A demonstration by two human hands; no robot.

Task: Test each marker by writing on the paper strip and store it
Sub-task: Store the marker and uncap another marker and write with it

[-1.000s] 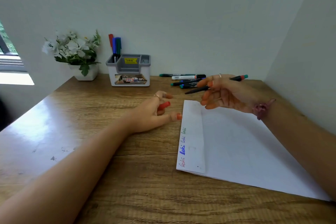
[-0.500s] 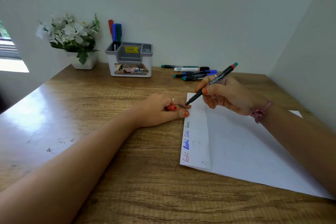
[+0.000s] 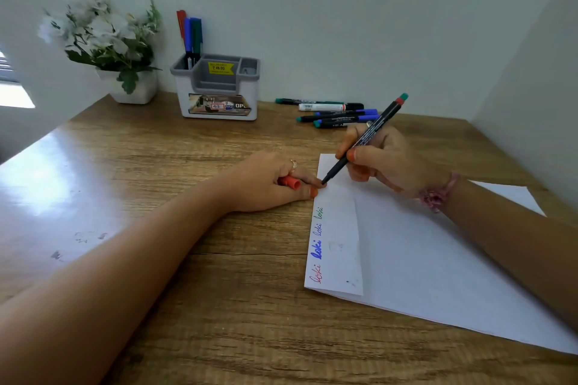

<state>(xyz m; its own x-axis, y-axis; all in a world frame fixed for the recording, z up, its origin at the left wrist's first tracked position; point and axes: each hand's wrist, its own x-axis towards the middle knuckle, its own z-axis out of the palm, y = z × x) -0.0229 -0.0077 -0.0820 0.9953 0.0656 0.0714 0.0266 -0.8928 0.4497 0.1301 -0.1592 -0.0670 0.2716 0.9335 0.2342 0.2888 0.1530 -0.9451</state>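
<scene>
My right hand (image 3: 387, 166) grips a black marker (image 3: 372, 131) like a pen, its tip touching the top left of the folded paper strip (image 3: 339, 234). The strip bears red, blue and green scribbles along its left edge. My left hand (image 3: 269, 181) rests on the table beside the strip's edge, holding a red cap (image 3: 290, 182) between its curled fingers. Several capped markers (image 3: 331, 114) lie in a row at the back. A grey and white organiser (image 3: 219, 87) holds a red, a blue and a green marker (image 3: 190, 31).
A white pot of white flowers (image 3: 109, 50) stands at the back left. The white sheet (image 3: 453, 272) under the strip spreads to the right edge. White walls close in behind and on the right. The wooden table (image 3: 140, 197) shines at the left.
My right hand has turned the marker from lying level to pen grip and lowered its tip onto the strip. My left hand has settled on the table with the red cap.
</scene>
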